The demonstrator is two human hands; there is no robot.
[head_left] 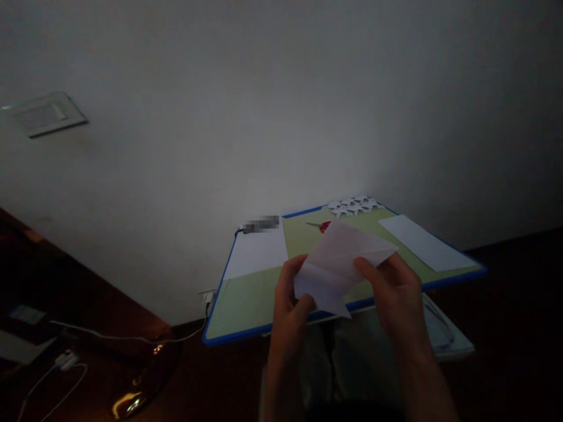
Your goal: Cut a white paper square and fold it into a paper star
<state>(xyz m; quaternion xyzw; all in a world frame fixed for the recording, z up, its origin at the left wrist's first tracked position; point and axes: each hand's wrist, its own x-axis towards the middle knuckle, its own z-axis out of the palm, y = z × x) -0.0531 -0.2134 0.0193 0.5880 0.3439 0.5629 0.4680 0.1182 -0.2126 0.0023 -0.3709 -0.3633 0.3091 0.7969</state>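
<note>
Two firm pinches here: left hand (290, 302) and right hand (396, 288) grip the creased paper (336, 255), seemingly mid-fold; next likely needs careful edge alignment.

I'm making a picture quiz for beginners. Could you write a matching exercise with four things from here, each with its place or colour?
1. Creased paper
2. Scissors
3. Small white paper shapes
4. Tabletop

A. Red handles
B. Pale green with a blue rim
C. Between the left hand and right hand
D. Grouped by the far edge

Pairs: 1-C; 2-A; 3-D; 4-B
</note>
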